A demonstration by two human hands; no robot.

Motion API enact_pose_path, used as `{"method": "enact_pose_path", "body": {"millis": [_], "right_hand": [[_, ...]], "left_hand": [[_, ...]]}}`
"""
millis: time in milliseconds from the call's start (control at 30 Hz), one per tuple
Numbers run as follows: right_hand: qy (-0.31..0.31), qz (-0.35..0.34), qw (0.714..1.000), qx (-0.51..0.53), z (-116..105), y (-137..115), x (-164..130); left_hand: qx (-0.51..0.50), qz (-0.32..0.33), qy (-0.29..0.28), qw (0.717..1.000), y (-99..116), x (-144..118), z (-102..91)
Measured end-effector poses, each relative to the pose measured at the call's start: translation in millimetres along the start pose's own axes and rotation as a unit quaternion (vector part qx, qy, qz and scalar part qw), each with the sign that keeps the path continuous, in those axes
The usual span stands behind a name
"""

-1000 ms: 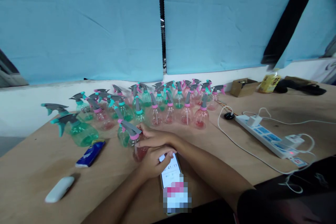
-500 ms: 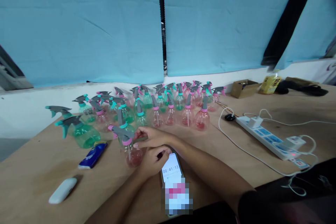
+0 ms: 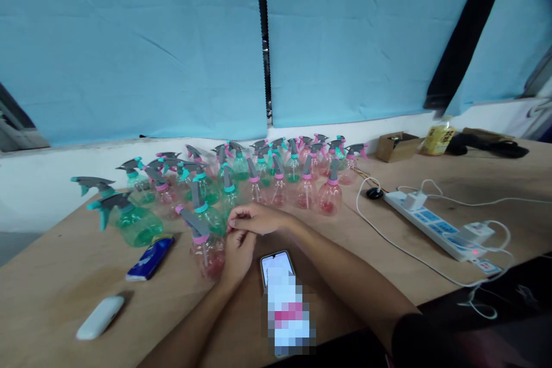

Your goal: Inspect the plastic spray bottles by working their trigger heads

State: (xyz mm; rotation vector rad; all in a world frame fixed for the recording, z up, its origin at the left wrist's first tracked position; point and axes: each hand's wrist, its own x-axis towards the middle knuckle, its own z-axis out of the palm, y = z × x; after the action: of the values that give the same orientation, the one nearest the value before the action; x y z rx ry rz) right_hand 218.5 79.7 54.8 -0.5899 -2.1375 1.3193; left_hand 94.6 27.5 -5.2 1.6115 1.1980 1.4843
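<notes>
A pink spray bottle [image 3: 209, 254] with a grey trigger head stands on the wooden table [image 3: 56, 276] in front of me. My left hand [image 3: 237, 253] rests against its right side, fingers wrapped on the body. My right hand [image 3: 254, 219] hovers just above and behind, fingertips pinched together and holding nothing I can see, close to a green spray bottle [image 3: 210, 214]. A phone [image 3: 277, 263] with a lit screen lies by my left wrist.
Several pink and green spray bottles [image 3: 276, 175] crowd the table's far side. Two larger green ones [image 3: 131, 221] sit at the left. A blue packet [image 3: 150, 257] and a white oblong object [image 3: 99, 317] lie front left. A power strip [image 3: 435, 224] with cables, a cardboard box [image 3: 397, 146] and a yellow bottle [image 3: 437, 138] are at the right.
My left hand left the phone screen and went to the pink bottle's side. My right hand came off the bottle's trigger head. The bottle shifted slightly left and toward me.
</notes>
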Motion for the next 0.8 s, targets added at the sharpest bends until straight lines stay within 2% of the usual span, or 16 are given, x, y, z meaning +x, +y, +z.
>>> {"method": "enact_pose_path", "body": {"millis": [67,200,333,400,467,600,700,800], "right_hand": [[0.008,-0.011,1.000,-0.002,-2,-3,-1],[0.033,-0.016,0.998,-0.056,-2,-6,-6],[0.100,-0.038,0.987,-0.119,-1,-4,-21],[0.164,-0.043,0.971,-0.168,-5,0,-35],[0.246,-0.057,0.935,-0.248,-11,7,-52],[0.396,-0.080,0.826,-0.393,-30,19,-90],[0.433,-0.088,0.758,-0.480,-42,22,-114],[0.485,-0.057,0.698,-0.523,-53,24,-129]], "left_hand": [[-0.028,-0.032,0.047,0.998,-5,3,-1.8],[-0.108,-0.093,0.082,0.986,-11,5,-2.2],[-0.168,-0.116,0.089,0.975,-6,7,-2.6],[-0.186,-0.124,0.087,0.971,-3,9,-4.3],[-0.201,-0.137,0.092,0.966,-2,10,-6.4],[-0.212,-0.150,0.102,0.960,-3,12,-8.4],[-0.209,-0.141,0.092,0.963,-4,11,-7.2],[-0.198,-0.135,0.075,0.968,-4,11,-5.1]]}}
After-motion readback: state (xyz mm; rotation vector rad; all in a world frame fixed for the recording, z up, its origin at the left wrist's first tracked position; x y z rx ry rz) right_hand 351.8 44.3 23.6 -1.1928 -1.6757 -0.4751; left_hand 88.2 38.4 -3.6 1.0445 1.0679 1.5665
